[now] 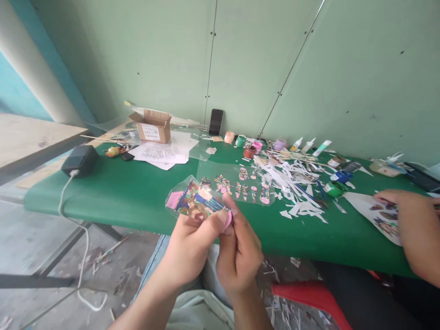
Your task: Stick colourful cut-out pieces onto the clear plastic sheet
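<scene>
My left hand (195, 243) pinches a clear plastic sheet with a colourful picture cutout (197, 201) showing on it, held up above the table's front edge. At the sheet's right end, my right hand (239, 252) closes its fingers on the same piece, close to a pink part. Behind my hands, a second clear sheet (209, 172) lies flat on the green table (137, 197) with several small coloured cutouts (245, 191) on it. The fingertips partly cover the held piece.
White paper scraps (282, 183) lie right of centre, near paint jars (249, 151) and glue bottles (309, 145). A cardboard box (154, 126) stands on the left, with a black adapter (79, 160) beyond it. A phone (216, 122) leans on the wall. At right, another person's hand (395, 197) holds a printed sheet (366, 208).
</scene>
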A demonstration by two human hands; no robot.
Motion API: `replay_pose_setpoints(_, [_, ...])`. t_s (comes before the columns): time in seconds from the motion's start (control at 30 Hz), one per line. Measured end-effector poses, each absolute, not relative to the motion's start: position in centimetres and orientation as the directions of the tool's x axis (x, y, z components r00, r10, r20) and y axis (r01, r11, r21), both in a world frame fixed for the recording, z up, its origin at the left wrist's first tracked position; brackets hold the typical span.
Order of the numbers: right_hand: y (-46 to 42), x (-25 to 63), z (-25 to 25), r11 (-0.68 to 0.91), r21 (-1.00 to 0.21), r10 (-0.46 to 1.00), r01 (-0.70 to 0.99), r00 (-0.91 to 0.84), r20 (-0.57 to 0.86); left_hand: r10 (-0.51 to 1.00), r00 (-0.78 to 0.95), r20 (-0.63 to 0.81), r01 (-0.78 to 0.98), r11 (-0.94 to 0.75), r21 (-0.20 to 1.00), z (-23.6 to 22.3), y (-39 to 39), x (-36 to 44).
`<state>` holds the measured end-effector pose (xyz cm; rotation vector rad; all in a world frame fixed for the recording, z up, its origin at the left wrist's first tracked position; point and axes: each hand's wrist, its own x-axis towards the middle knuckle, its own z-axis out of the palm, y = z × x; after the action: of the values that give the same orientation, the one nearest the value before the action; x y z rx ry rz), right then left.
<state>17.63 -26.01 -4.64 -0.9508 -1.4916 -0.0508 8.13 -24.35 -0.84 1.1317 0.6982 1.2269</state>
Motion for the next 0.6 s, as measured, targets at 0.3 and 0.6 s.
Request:
replay_pose_setpoints(0.3, [-25.4, 18.6, -5.0, 0.616, -0.732, 0.65, 0.292, 0.337, 0.681, 0.972, 0.204, 0.116, -0.464, -0.008, 0.886, -1.5, -22.7, 8.9])
replay_pose_setpoints(0.6, [-24.5, 19.8, -4.3, 0.533, -0.792, 0.667, 0.297, 0.428, 0.609, 0.925, 0.367, 0.096, -0.372, 0.051, 0.927, -4.6, -20.5, 9.7])
